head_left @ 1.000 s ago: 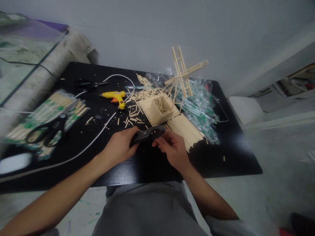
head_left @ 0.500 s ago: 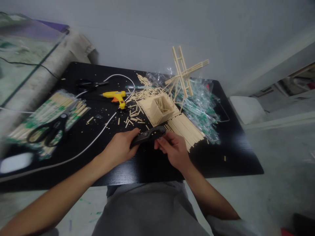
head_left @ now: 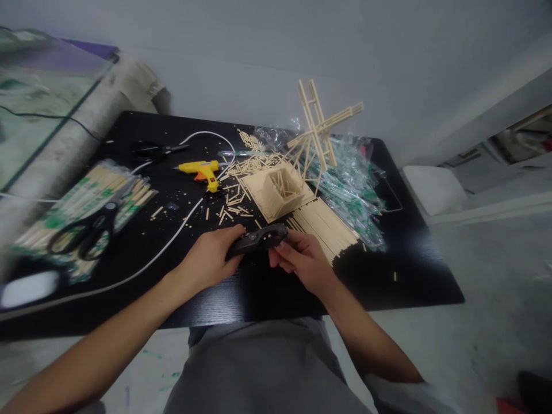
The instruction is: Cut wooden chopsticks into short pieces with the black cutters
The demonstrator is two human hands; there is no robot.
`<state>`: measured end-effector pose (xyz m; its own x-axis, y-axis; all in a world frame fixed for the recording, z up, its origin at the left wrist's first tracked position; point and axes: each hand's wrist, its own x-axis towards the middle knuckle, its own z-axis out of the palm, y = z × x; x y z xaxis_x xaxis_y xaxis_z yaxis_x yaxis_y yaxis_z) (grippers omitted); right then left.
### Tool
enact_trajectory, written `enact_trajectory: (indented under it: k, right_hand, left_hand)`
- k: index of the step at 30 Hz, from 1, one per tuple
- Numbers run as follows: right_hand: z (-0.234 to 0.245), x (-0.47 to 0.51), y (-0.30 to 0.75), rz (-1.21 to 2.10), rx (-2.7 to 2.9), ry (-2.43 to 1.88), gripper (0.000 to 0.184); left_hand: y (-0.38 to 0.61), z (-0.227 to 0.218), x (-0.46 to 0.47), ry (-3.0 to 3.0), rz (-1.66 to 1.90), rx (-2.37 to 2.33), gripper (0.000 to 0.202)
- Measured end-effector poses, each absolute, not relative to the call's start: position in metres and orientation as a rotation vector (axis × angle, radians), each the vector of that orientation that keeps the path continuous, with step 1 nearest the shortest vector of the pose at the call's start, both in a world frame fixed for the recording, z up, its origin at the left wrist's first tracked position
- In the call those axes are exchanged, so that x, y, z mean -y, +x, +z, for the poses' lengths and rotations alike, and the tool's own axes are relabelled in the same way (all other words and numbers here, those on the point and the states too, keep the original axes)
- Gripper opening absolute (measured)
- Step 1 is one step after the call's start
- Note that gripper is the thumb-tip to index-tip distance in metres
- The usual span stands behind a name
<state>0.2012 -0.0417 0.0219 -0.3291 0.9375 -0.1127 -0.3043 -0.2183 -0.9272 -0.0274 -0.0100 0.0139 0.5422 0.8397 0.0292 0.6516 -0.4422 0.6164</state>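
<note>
My left hand (head_left: 212, 253) is wrapped round the handle of a black hand tool (head_left: 254, 241) with a curved, jaw-like far end, perhaps a cutter. At that end my right hand (head_left: 304, 257) is closed, thumb and fingers pinched together. What the pinch holds, if anything, is hidden. Just beyond the hands stands a box built of wooden sticks (head_left: 282, 192) on a stick base. Long sticks (head_left: 323, 227) lie side by side at its right, and a cross-shaped stick frame (head_left: 317, 126) rises behind it.
On the black table (head_left: 267, 299) lie a yellow glue gun (head_left: 202, 171), loose cut sticks (head_left: 235, 201) and a white cable (head_left: 172, 236). Large scissors (head_left: 92, 227) rest on packs of chopsticks (head_left: 73, 201) at the left. Crumpled plastic wrappers (head_left: 351, 184) cover the back right.
The whole view has shifted slightly. Both hands keep nearly the same pose at the black tool, and nothing has been let go.
</note>
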Motion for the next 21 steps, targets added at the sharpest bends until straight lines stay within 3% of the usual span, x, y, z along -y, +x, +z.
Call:
enact_trajectory:
  k: [7, 21]
  right_hand:
    - [0.0212, 0.0420, 0.1997, 1.680, 1.081, -0.904, 0.024]
    - [0.0245, 0.0435, 0.1979, 1.580, 1.169, -0.995, 0.034]
  left_hand:
    - [-0.0312, 0.0140, 0.0111, 2.314, 0.390, -1.263, 0.004]
    - [-0.0291, 0.0132, 0.0096, 2.228, 0.485, -1.172, 0.021]
